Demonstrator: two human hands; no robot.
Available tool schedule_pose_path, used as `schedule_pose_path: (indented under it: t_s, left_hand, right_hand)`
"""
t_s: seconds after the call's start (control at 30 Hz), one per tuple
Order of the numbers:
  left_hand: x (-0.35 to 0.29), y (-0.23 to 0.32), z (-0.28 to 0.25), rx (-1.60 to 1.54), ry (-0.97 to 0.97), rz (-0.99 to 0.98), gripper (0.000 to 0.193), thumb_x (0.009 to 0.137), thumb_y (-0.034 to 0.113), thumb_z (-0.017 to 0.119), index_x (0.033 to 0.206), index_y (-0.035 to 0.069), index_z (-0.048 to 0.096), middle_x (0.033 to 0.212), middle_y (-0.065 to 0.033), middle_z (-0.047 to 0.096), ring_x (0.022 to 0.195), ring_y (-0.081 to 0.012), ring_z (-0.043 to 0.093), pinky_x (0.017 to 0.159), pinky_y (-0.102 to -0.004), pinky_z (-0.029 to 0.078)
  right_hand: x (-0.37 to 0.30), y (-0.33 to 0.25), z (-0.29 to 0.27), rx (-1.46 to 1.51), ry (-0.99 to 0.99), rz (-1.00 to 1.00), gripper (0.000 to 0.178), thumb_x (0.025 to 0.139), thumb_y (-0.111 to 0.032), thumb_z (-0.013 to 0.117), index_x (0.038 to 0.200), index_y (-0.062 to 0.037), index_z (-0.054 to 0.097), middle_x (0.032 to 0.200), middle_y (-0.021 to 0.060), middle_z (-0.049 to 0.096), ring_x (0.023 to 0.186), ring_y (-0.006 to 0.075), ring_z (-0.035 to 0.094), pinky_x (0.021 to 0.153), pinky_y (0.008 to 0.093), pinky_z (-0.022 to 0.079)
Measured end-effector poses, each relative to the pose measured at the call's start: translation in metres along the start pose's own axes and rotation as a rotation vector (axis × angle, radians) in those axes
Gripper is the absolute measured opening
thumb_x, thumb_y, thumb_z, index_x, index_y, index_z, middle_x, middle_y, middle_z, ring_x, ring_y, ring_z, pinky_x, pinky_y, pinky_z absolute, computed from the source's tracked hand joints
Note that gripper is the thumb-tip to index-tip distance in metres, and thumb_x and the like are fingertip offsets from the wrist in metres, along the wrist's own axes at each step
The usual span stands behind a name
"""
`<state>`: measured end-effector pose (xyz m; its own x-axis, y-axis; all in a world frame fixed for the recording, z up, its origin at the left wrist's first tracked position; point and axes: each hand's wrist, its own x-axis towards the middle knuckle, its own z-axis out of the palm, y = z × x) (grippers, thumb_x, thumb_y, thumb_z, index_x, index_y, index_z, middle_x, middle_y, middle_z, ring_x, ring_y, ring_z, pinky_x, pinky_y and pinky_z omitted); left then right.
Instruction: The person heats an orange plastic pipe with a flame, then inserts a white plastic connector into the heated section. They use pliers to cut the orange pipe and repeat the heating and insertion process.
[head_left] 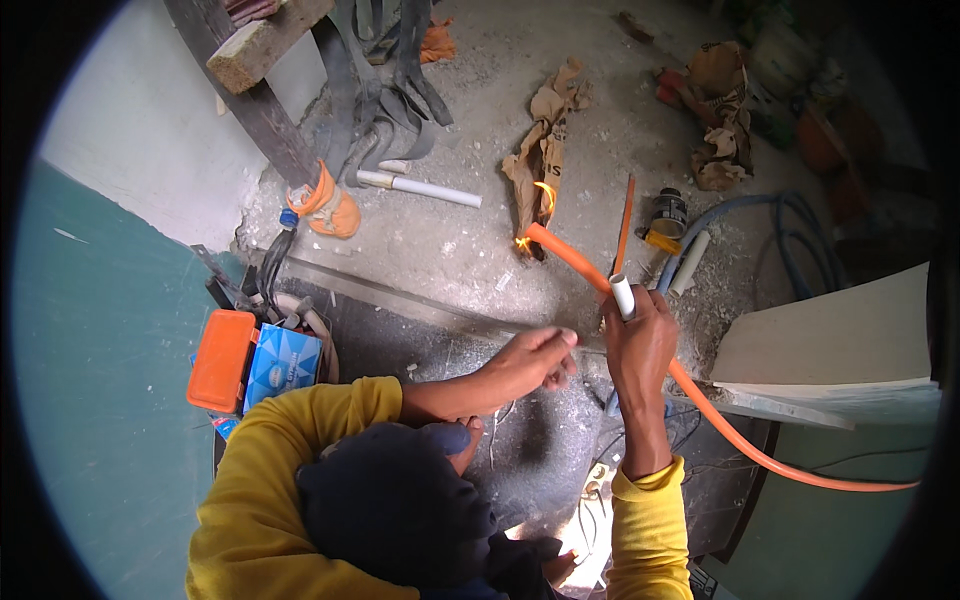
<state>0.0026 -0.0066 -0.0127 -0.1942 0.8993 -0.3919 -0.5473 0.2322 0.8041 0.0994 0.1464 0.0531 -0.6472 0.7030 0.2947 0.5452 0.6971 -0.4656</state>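
My right hand is closed around an orange flexible pipe and a short white plastic tube. The tube's open end points up out of my grip. Ahead and to the left, the orange pipe's end lies over a crumpled strip of brown paper. Small flames burn on that paper, close beside the pipe's tip. My left hand hangs over the step, left of the right hand; its fingers are loosely curled, thumb apart, with nothing visible in them.
A small jar, a blue hose and a white pipe lie on the dusty concrete. At left stand an orange case and a blue box. A wooden post leans near the wall; a ledge juts in at right.
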Motion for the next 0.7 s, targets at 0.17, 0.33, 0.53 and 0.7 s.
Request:
schedule_pose_path:
  t_s: [0.17,0.33,0.53,0.7]
  left_hand:
    - [0.004,0.017,0.000,-0.105,0.180,0.158,0.054,0.120,0.043,0.044,0.154,0.002,0.051,0.135,-0.0110,0.063,0.125,-0.0205,0.064,0.104,-0.0376,0.054]
    - [0.010,0.017,-0.002,-0.228,0.127,0.191,0.051,0.120,0.041,0.044,0.155,0.004,0.051,0.143,-0.0094,0.062,0.135,-0.0211,0.061,0.114,-0.0416,0.051]
    - [0.012,0.012,-0.001,-0.306,0.134,0.219,0.046,0.119,0.037,0.049,0.152,0.005,0.054,0.145,-0.0061,0.063,0.135,-0.0177,0.061,0.117,-0.0421,0.049]
    - [0.009,0.009,-0.005,-0.376,0.102,0.234,0.041,0.118,0.032,0.054,0.149,0.005,0.056,0.149,-0.0086,0.064,0.138,-0.0194,0.061,0.119,-0.0428,0.049]
  right_hand:
    - [-0.008,-0.016,-0.005,0.097,-0.106,0.058,0.014,0.095,-0.018,0.078,0.103,-0.0058,0.078,0.092,0.0208,0.074,0.082,0.0434,0.074,0.071,0.0517,0.055]
    - [-0.019,-0.019,0.000,0.168,-0.213,0.141,0.022,0.100,-0.027,0.076,0.102,-0.0046,0.078,0.083,0.0237,0.074,0.078,0.0453,0.074,0.070,0.0519,0.055]
    - [-0.026,-0.019,0.000,0.253,-0.300,0.234,0.027,0.102,-0.031,0.076,0.102,-0.0041,0.079,0.071,0.0235,0.069,0.072,0.0456,0.073,0.068,0.0504,0.054]
    - [-0.035,-0.016,-0.004,0.332,-0.316,0.194,0.027,0.103,-0.028,0.076,0.108,-0.0018,0.077,0.084,0.0247,0.073,0.078,0.0456,0.073,0.072,0.0512,0.055]
